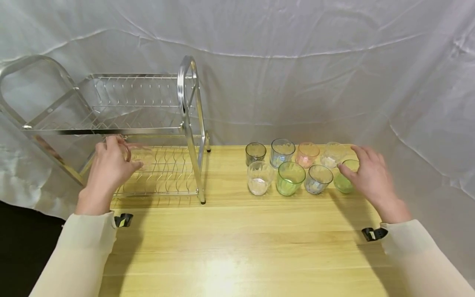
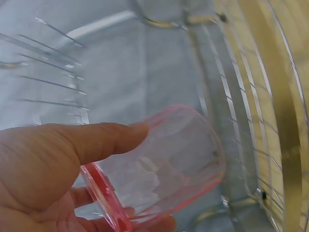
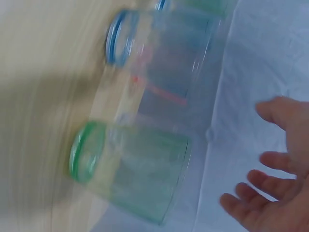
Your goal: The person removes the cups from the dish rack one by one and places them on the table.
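My left hand (image 1: 107, 170) reaches into the lower tier of a chrome two-tier dish rack (image 1: 152, 131). It grips a clear pink glass (image 2: 176, 159), thumb on one side and fingers on the other, with the thick base near the palm. In the left wrist view the glass lies sideways among the rack's wires; whether it touches them I cannot tell. My right hand (image 1: 371, 177) hovers by the green glass (image 1: 344, 183) at the right end of a group of glasses. Its fingers (image 3: 275, 181) are spread and apart from that glass in the right wrist view.
Several glasses stand upright in two rows on the wooden table (image 1: 237, 235): a dark grey glass (image 1: 255, 154), a blue glass (image 1: 282, 153), an orange-pink glass (image 1: 307, 156), clear ones and another green glass (image 1: 290, 181). A grey cloth (image 1: 297, 82) hangs behind them.
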The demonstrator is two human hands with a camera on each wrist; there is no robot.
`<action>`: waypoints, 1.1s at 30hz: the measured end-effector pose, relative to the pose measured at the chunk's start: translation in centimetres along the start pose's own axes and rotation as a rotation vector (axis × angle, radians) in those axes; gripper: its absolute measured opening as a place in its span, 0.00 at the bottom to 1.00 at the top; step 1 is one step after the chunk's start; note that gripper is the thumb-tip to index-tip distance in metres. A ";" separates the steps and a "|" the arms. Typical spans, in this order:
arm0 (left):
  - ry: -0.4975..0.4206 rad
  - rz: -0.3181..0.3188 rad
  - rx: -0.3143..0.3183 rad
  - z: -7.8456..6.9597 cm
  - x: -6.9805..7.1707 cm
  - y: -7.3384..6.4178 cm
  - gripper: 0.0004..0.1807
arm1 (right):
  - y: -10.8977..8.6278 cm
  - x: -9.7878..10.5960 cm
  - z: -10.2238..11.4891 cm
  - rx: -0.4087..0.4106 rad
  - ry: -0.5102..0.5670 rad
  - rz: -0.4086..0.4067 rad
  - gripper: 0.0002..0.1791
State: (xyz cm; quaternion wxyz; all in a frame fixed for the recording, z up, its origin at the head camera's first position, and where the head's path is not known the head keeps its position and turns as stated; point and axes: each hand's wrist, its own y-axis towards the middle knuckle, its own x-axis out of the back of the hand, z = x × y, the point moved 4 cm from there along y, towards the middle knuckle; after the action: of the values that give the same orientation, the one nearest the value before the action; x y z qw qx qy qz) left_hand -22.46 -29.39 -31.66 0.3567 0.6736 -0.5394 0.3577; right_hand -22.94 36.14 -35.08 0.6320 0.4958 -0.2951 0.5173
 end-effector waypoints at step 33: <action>0.001 0.360 -0.270 -9.0 -4.1 -10.0 0.38 | -6.4 -7.7 15.0 0.343 0.471 -0.263 0.13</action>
State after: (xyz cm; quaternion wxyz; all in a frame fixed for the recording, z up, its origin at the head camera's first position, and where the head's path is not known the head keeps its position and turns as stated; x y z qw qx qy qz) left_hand -14.18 -18.02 -31.81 0.3744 0.5125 -0.6937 0.3405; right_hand -16.99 19.59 -38.92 0.6518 0.4956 0.0174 0.5738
